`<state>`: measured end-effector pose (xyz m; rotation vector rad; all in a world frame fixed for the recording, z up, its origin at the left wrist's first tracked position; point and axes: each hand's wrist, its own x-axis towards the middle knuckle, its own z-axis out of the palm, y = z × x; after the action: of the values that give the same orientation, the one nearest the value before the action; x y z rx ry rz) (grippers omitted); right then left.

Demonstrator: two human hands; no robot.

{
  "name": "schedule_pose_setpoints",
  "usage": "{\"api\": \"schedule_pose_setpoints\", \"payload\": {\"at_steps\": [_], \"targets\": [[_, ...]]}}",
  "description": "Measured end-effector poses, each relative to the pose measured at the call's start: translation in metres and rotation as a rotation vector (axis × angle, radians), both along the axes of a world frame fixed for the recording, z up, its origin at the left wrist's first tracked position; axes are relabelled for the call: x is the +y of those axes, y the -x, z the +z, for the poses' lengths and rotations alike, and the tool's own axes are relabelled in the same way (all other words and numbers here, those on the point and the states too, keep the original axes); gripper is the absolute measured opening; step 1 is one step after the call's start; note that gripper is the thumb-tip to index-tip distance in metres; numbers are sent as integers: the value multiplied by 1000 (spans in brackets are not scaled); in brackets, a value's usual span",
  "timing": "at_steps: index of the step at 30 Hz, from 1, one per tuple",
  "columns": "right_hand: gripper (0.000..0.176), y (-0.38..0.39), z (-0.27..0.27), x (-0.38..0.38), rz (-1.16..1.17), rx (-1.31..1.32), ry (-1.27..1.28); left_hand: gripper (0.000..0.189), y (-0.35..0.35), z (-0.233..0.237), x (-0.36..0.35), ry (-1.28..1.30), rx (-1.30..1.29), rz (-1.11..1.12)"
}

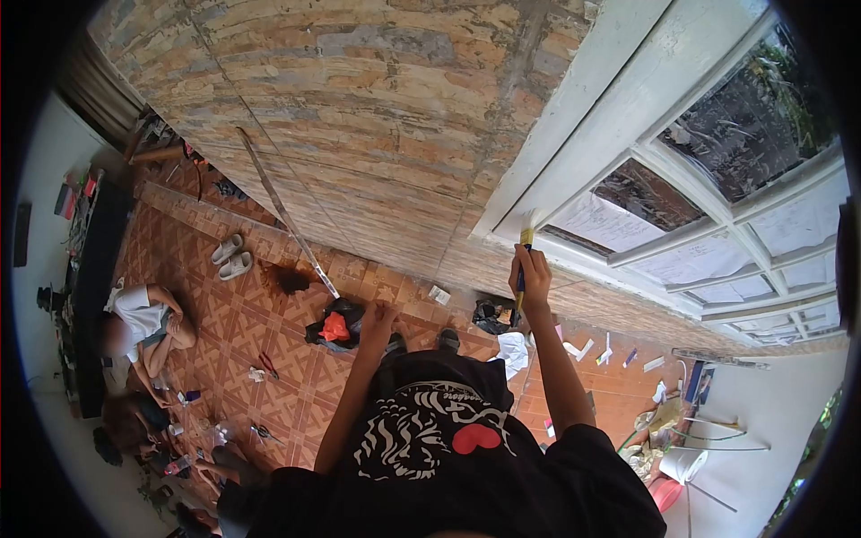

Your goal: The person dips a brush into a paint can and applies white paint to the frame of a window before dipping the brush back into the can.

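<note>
My right hand (534, 273) is wrapped round the dark blue and yellow handle of a paintbrush (526, 235). The brush points up, its pale bristles against the bottom corner of the white window frame (574, 184). Papers (619, 220) cover several of the panes. My left hand (380, 316) hangs at my other side, fingers curled together; whether anything is in them I cannot make out. Near it in view, on the floor, lies a black plastic bag (316, 334) with a red plastic piece (334, 327) in it.
A long pole (282, 211) leans on the stone-patterned wall (359, 117). Sandals (231, 258), a dark stain (287, 278) and red-handled pliers (268, 364) are on the tiles. One person (148, 318) sits at the left, others lower left. Paper scraps (605, 348) litter the right floor.
</note>
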<state>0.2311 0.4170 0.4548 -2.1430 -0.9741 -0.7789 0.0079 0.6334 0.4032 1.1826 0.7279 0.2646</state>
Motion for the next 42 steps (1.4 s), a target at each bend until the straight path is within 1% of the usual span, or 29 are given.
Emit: {"api": "schedule_pose_setpoints", "payload": {"at_steps": [2, 3, 4, 6, 7, 10, 11, 12, 14, 16, 17, 18, 21, 23, 26, 28, 29, 31, 33, 34, 35, 36, 38, 40, 42], "targets": [[27, 6, -9, 0, 24, 79, 5, 8, -1, 3, 0, 12, 0, 3], [25, 11, -14, -2, 21, 120, 24, 8, -2, 8, 0, 28, 3, 13], [25, 16, -23, -5, 16, 118, 24, 8, -4, 11, -1, 45, 4, 22], [22, 27, -43, -11, 137, 378, 90, 9, -5, 9, -2, 35, -10, 8], [20, 31, -52, -15, 152, 446, 123, 9, -5, 8, -1, 24, -22, 0], [15, 34, -49, -16, 108, 456, 79, 10, -5, 14, -4, 4, 4, 8], [15, 29, -41, -15, 92, 457, 62, 10, -4, 10, -3, 4, 5, -4], [15, 23, -27, -14, 75, 460, 60, 10, -1, 2, -3, 17, -22, -17], [16, 7, 4, -5, 69, 325, -77, 10, 3, -5, -2, 28, -53, -41], [23, -2, 49, 2, 72, 223, -113, 12, 4, -5, -2, -63, 51, -88], [22, -4, 72, 8, 67, 128, -154, 12, 3, -3, -3, -63, 48, -96], [22, -2, 96, 11, 58, 127, -154, 12, 2, 0, -5, -68, 69, -94], [26, 8, 160, 20, 50, -143, -222, 11, -1, -2, -5, -59, 92, -95], [31, 12, 186, 26, 49, -288, -270, 11, 0, -4, -5, -45, 100, -100], [31, 3, 185, 39, 58, -269, -220, 11, -4, -4, -6, -69, 114, -115], [32, -4, 156, 45, 67, -197, -156, 10, -7, 0, -6, -62, 67, -151], [29, -5, 136, 45, 67, -156, -129, 10, -11, 3, -6, -64, 66, -151], [27, 0, 98, 44, 74, -109, -102, 11, -14, 9, -8, 2, 34, -64], [19, 10, 66, 42, 116, 106, -43, 11, -10, 4, -2, -23, 51, -99], [19, 13, 47, 39, 122, 112, -45, 11, -9, 0, 1, -47, 61, -139], [17, 16, 28, 34, 170, 247, 16, 11, -9, -2, 4, -47, 68, -132], [15, 19, 23, 32, 221, 382, 79, 12, -11, -3, 5, -79, 73, -145], [15, 24, 23, 29, 242, 412, 99, 13, -7, -3, 5, -101, 101, -144], [17, 18, 47, 33, 246, 389, 59, 14, -11, -1, 4, -105, 64, -141], [27, 14, 103, 42, 185, 227, -16, 15, -13, 6, -2, -110, 41, -111]]}}
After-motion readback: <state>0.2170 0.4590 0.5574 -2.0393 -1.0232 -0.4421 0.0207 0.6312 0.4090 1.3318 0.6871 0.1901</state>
